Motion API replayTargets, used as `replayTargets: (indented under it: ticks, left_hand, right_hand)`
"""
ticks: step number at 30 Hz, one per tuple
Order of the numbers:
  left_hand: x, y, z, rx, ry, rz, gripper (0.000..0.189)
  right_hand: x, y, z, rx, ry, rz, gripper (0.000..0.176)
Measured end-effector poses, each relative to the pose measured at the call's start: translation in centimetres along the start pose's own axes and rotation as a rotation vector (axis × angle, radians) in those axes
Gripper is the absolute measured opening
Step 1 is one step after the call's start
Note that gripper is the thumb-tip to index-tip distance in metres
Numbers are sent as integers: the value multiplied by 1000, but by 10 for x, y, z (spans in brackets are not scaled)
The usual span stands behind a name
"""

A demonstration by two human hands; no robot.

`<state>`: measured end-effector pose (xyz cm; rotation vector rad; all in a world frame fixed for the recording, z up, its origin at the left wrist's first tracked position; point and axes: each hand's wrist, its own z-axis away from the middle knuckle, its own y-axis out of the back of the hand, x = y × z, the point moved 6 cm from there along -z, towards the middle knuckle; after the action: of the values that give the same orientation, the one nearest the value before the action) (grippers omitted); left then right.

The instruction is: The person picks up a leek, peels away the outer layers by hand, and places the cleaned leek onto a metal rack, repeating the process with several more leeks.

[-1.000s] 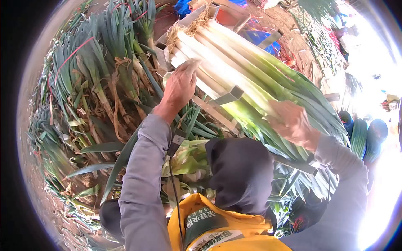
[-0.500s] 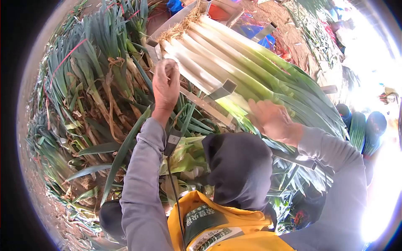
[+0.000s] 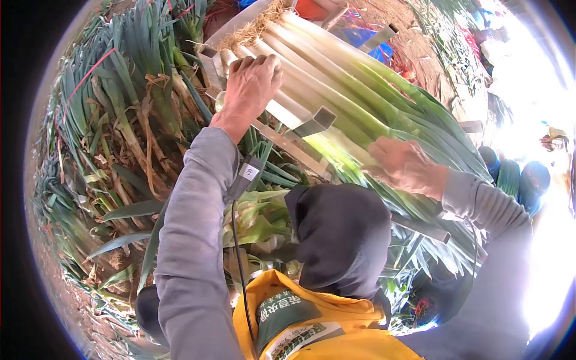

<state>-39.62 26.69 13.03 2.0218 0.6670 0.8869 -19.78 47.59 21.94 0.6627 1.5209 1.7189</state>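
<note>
Long leeks point(image 3: 336, 90) lie side by side in a metal frame point(image 3: 318, 122), roots at the upper left and green leaves toward the right. My left hand point(image 3: 251, 87) is closed, its fingers curled over the white stem of the nearest leek, close to the root end. Farther along, my right hand point(image 3: 409, 168) is closed around the green part of the leeks on the near side. The undersides of both hands' fingers are hidden.
A large heap of untrimmed leeks point(image 3: 132, 120) fills the left side. Stripped leaves point(image 3: 258, 222) lie below the frame. A dark hood point(image 3: 342, 240) and a yellow vest point(image 3: 348, 342) show at the bottom. Dark green bundles point(image 3: 510, 180) stand at the right.
My left hand has moved slightly right and onto the leek stems, its fingers now curled over them. My right hand has shifted a little right along the leaves.
</note>
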Motion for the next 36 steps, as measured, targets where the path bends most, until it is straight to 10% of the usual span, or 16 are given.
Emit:
replayTargets:
  ticks: [25, 36]
  left_hand:
    - [-37, 61, 94, -5, 131, 576, 27]
    - [-62, 20, 179, -190, 694, 924, 36]
  right_hand:
    - [-22, 7, -6, 36, -142, -72, 35]
    - [-29, -13, -16, -32, -102, -51, 27]
